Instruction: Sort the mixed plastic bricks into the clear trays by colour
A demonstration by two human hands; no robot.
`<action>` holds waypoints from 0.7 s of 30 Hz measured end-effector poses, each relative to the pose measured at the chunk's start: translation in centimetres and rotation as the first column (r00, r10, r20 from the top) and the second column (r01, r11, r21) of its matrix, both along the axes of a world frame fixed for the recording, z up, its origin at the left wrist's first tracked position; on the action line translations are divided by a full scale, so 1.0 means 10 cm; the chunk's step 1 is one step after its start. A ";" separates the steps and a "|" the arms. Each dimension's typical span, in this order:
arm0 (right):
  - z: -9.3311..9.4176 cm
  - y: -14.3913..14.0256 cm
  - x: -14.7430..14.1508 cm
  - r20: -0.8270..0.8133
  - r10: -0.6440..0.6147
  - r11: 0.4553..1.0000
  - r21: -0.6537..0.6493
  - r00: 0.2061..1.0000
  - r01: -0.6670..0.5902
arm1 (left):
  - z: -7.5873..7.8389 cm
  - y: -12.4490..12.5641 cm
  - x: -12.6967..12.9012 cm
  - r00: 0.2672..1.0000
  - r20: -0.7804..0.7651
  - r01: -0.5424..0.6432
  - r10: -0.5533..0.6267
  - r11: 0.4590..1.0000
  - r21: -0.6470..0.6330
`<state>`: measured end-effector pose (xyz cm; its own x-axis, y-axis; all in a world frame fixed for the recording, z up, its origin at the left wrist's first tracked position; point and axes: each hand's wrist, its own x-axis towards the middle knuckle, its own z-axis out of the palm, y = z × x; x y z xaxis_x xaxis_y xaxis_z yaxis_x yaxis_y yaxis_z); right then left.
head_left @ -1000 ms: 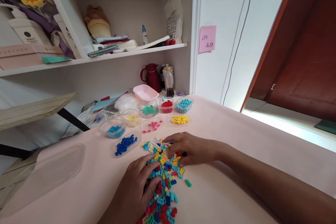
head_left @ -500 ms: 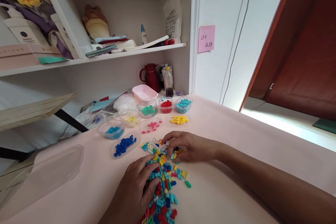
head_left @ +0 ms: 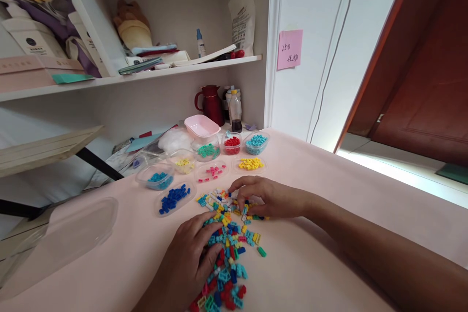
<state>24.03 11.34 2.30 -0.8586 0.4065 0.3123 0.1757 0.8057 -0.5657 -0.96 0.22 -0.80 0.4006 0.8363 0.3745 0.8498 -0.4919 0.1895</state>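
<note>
Table (head_left: 329, 214): pale pink surface, bearing all items listed below.

Clear lid (head_left: 69, 239): laid flat at the left, well apart from the work.

Mixed brick pile (head_left: 228, 243): small bricks in light blue, yellow, red, dark blue, green and white, spread loose at the near centre between the two hands. One green brick (head_left: 262, 252) is seen lying just beside the pile, to its right.

Left hand (head_left: 190, 258): laid palm down on the near left part of the pile, fingers loosely spread over the bricks; nothing is seen held.

Right hand (head_left: 268, 197): set on the far right edge of the pile, fingers curled down and narrowed onto the bricks. Whether a brick is pinched beneath the fingertips cannot be told.

Sorting tubs, ranged beyond the pile, each holding one colour: dark blue tub (head_left: 174, 198), light blue tub (head_left: 156, 178), pink tray (head_left: 212, 171), yellow tray (head_left: 250, 163), pale yellow tub (head_left: 184, 162), green tub (head_left: 208, 150), red tub (head_left: 231, 144), cyan tub (head_left: 256, 142).

Step in hand, as judged: bricks are being raked through and picked out by colour. For the next move, a single brick would need to be isolated with a fine pinch and carried to the tub of matching colour without neighbours being dragged along.
</note>
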 end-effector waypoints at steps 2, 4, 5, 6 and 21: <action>0.00 0.00 0.00 -0.007 0.010 1.000 0.012 1.000 -0.010 | 0.00 0.00 0.00 1.000 0.005 0.003 -0.003 1.000 0.002; 0.00 0.00 0.00 -0.008 0.022 0.999 0.031 1.000 -0.022 | -0.01 0.00 -0.01 1.000 0.004 0.005 -0.005 1.000 -0.002; 0.00 0.00 0.00 -0.006 0.024 0.999 0.041 1.000 -0.024 | -0.02 0.00 -0.01 1.000 0.000 0.003 -0.003 1.000 -0.007; -0.01 0.00 0.01 0.001 0.023 0.998 0.050 1.000 -0.023 | -0.03 0.00 -0.01 1.000 -0.006 0.000 0.000 1.000 -0.011; 0.03 -0.01 0.00 0.093 -0.069 0.986 0.157 0.993 0.053 | -0.04 0.00 -0.01 0.999 0.032 -0.003 0.003 1.000 -0.009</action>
